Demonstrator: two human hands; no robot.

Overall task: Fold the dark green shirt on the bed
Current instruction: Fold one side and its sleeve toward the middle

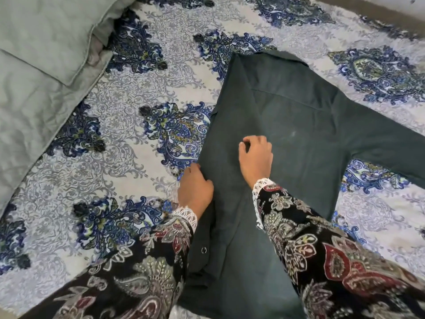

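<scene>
Your dark green shirt point(287, 116) lies back-up across the frame's centre on the patterned bedsheet point(138, 88), left side folded in under your left hand point(195, 192) gripping that edge, right hand point(256, 157) loosely curled, unfolded sleeve trailing right.

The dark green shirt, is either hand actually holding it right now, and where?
The left hand grips the dark green shirt at its folded left edge. The right hand rests on the shirt's middle with fingers curled; whether it pinches the cloth cannot be told.
</scene>
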